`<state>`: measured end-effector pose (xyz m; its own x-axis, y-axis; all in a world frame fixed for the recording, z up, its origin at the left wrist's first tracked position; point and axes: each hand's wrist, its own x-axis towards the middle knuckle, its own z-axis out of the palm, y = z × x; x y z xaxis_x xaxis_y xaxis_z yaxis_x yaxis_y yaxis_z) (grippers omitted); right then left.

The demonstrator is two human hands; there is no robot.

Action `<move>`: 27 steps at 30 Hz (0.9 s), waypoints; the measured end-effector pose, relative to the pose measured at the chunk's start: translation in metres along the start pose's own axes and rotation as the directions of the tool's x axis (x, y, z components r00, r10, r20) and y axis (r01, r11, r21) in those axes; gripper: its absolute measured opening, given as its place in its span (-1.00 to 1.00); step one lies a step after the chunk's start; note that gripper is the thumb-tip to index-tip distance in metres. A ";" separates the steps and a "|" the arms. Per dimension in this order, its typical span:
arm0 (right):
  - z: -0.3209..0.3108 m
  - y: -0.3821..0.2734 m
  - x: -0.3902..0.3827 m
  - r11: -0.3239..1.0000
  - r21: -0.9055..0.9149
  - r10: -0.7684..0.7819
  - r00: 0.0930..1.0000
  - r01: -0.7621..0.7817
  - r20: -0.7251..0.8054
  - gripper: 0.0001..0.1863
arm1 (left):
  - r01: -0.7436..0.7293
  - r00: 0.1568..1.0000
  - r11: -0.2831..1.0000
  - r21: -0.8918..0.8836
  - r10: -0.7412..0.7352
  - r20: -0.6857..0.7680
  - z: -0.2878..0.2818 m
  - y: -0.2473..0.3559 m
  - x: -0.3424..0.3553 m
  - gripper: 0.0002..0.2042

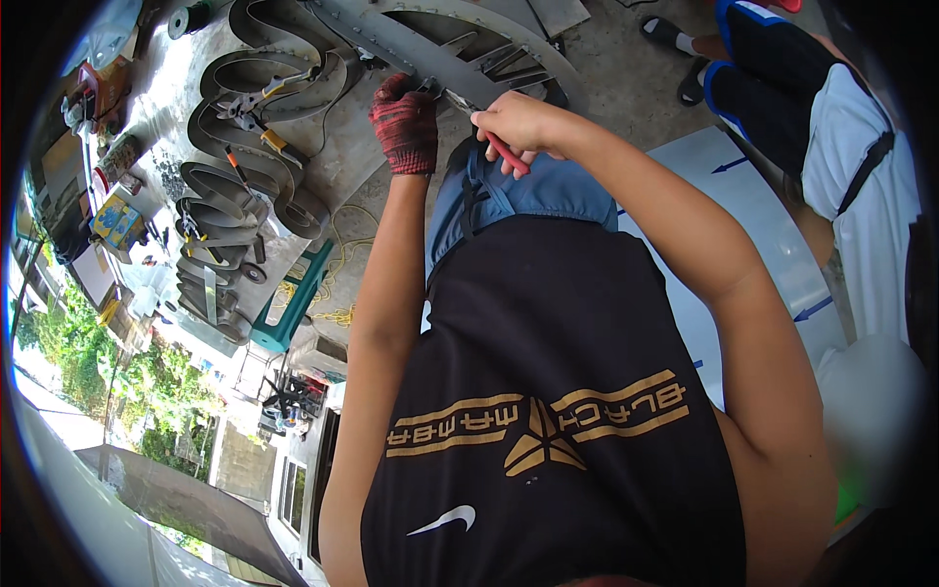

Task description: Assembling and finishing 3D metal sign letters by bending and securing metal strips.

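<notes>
My right hand (525,125) is closed around pliers with red handles (508,154). Their metal jaws point left, toward my other hand, and reach the edge of a large grey sheet-metal frame (440,61) with a curved side and cross ribs. My left hand (404,125), in a red and black knitted glove, is closed at that same edge, close to the jaw tips. A small dark piece shows by its thumb; whether the fingers grip it or the frame's edge is hidden.
Curved grey metal strips (256,73) stand at the left, with several hand tools (245,103) lying on them. A green stool (293,298) and yellow cord (344,264) are nearby. At right, a person in white (861,166) is beside a white sheet with blue arrows (773,225).
</notes>
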<state>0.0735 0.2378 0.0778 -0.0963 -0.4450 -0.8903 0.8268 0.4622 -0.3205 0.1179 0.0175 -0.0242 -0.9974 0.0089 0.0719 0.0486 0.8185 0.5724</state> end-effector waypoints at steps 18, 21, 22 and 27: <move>0.029 -0.070 0.012 0.892 -0.322 0.247 0.940 -0.316 -0.236 -0.49 | 0.051 0.997 0.998 -0.031 -0.052 -0.048 -0.001 0.006 0.001 -0.86; 0.030 -0.078 0.009 0.883 -0.325 0.254 0.927 -0.338 -0.275 -0.45 | 0.023 0.997 1.000 -0.003 -0.023 -0.076 -0.006 0.009 0.003 -0.88; 0.030 -0.078 0.009 0.886 -0.304 0.270 0.923 -0.349 -0.274 -0.45 | -0.034 0.992 0.998 0.045 0.040 -0.120 -0.006 0.009 0.003 -0.89; 0.032 -0.085 0.013 0.873 -0.294 0.310 0.908 -0.390 -0.283 -0.45 | -0.030 0.988 1.000 -0.004 0.029 -0.149 0.003 0.001 0.001 -0.90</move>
<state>0.0194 0.1680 0.1044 0.0125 -0.0435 -0.9990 0.5962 0.8024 -0.0275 0.1171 0.0196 -0.0258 -0.9765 -0.0532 0.2088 0.0783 0.8153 0.5737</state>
